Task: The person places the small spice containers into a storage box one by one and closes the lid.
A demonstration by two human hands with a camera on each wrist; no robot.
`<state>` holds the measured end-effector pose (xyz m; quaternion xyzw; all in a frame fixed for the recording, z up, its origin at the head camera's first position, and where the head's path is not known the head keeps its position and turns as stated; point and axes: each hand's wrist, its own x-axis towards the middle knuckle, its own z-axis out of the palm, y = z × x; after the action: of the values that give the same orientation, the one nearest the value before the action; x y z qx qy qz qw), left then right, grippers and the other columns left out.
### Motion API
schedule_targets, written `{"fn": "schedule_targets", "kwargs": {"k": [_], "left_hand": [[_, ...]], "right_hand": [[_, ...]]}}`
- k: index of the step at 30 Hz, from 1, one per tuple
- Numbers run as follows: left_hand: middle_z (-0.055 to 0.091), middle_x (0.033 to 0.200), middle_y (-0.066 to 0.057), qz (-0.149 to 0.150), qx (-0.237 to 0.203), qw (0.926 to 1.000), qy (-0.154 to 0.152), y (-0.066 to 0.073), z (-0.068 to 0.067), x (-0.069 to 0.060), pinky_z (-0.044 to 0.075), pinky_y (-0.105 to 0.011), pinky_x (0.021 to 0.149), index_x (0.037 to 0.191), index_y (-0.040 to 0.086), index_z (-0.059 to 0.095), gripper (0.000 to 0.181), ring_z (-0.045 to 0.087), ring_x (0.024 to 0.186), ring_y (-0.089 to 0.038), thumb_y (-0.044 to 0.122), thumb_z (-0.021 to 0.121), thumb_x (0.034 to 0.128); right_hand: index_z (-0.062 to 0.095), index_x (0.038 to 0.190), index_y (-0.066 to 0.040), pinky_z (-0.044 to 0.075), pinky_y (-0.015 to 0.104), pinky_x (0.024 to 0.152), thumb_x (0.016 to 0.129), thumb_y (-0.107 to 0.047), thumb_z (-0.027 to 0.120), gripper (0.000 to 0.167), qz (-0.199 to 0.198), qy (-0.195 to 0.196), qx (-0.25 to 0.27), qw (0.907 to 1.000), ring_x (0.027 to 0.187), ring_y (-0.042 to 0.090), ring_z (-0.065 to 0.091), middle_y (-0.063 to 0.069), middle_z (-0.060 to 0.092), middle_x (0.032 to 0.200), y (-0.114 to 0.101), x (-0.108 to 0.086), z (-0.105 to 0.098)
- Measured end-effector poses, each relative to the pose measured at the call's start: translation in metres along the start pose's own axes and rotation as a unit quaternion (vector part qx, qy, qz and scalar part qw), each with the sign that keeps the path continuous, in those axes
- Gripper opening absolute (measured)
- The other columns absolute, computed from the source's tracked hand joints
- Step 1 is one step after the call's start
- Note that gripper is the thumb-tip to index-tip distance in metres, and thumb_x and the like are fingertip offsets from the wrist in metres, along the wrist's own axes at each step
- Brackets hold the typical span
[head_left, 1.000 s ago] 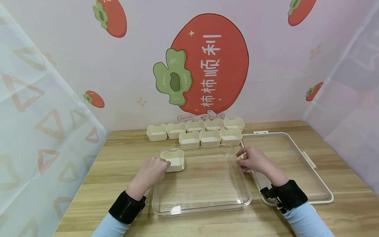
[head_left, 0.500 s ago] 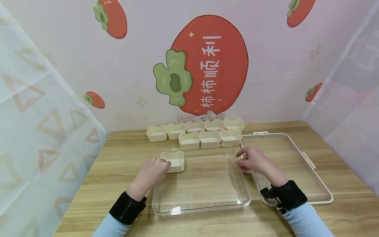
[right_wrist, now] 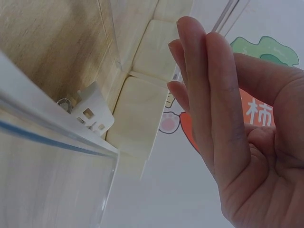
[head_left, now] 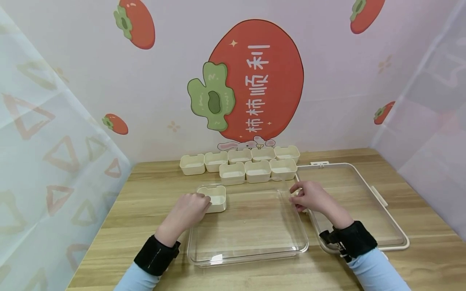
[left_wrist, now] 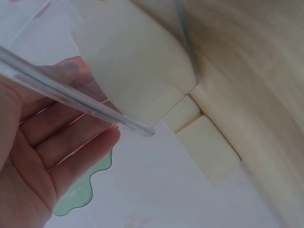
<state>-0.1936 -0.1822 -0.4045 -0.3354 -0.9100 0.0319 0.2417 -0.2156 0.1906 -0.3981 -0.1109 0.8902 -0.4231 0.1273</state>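
A cream storage bin [head_left: 216, 199] sits at the back left corner of a clear plastic box [head_left: 247, 254]. My left hand [head_left: 186, 212] reaches over the box's left side and pinches the near left edge of this bin. In the left wrist view the fingers [left_wrist: 78, 147] curl past the clear rim beside the bin [left_wrist: 133, 61]; the exact contact is partly hidden. My right hand [head_left: 314, 198] is at the box's right side near its back corner, fingers slightly bent. The right wrist view shows nothing in that hand [right_wrist: 228, 109].
Several matching cream bins [head_left: 233, 173] stand in two rows behind the box. On the right lies a clear lid [head_left: 358, 210] with a white frame and side latches, partly under my right forearm. A printed backdrop [head_left: 160, 81] closes off the back of the wooden table [head_left: 120, 226].
The hands and the bin stay almost where they were. The left fingers shift very slightly at the bin's edge, and the head view drifts a little.
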Motion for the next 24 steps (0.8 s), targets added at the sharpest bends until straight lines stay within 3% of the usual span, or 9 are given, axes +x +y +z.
{"fn": "schedule_targets", "kwargs": {"k": [5, 10, 16, 24], "left_hand": [[0.056, 0.062, 0.003, 0.0, -0.013, 0.9994, 0.031, -0.002, -0.007, 0.006, 0.041, -0.026, 0.042, 0.07, 0.011, 0.06, 0.015, 0.054, 0.054, -0.012, 0.009, 0.074, 0.0765], [0.063, 0.074, 0.0, 0.015, -0.016, 0.9981, 0.058, -0.006, -0.01, 0.021, 0.047, -0.029, 0.048, 0.077, 0.01, 0.066, 0.009, 0.06, 0.066, -0.016, 0.005, 0.074, 0.0755], [0.063, 0.075, -0.001, 0.044, -0.013, 0.9969, 0.064, -0.01, -0.012, 0.045, 0.047, -0.026, 0.048, 0.077, 0.011, 0.068, 0.009, 0.059, 0.071, -0.017, 0.002, 0.069, 0.0783], [0.056, 0.067, -0.002, 0.071, 0.001, 0.9962, 0.051, -0.02, -0.012, 0.075, 0.041, -0.024, 0.053, 0.07, 0.01, 0.064, 0.019, 0.048, 0.063, -0.017, -0.007, 0.06, 0.0781]], "right_hand": [[0.056, 0.11, 0.013, 0.057, 0.036, 0.057, 0.084, -0.003, 0.065, 0.031, -0.003, 0.001, -0.006, 1.0, 0.055, 0.014, 0.065, 0.016, 0.068, 0.072, -0.001, 0.0, 0.001], [0.056, 0.109, 0.013, 0.057, 0.036, 0.057, 0.084, -0.003, 0.065, 0.03, -0.009, 0.003, -0.011, 0.9999, 0.055, 0.015, 0.065, 0.013, 0.068, 0.07, -0.001, 0.001, 0.002], [0.056, 0.108, 0.013, 0.056, 0.035, 0.056, 0.084, -0.003, 0.065, 0.03, -0.011, 0.007, -0.012, 0.9998, 0.055, 0.016, 0.066, 0.016, 0.068, 0.071, 0.0, 0.002, 0.002], [0.056, 0.108, 0.012, 0.057, 0.036, 0.057, 0.084, -0.003, 0.065, 0.03, -0.007, 0.008, -0.012, 0.9999, 0.055, 0.015, 0.066, 0.018, 0.068, 0.071, 0.002, 0.001, 0.001]]}}
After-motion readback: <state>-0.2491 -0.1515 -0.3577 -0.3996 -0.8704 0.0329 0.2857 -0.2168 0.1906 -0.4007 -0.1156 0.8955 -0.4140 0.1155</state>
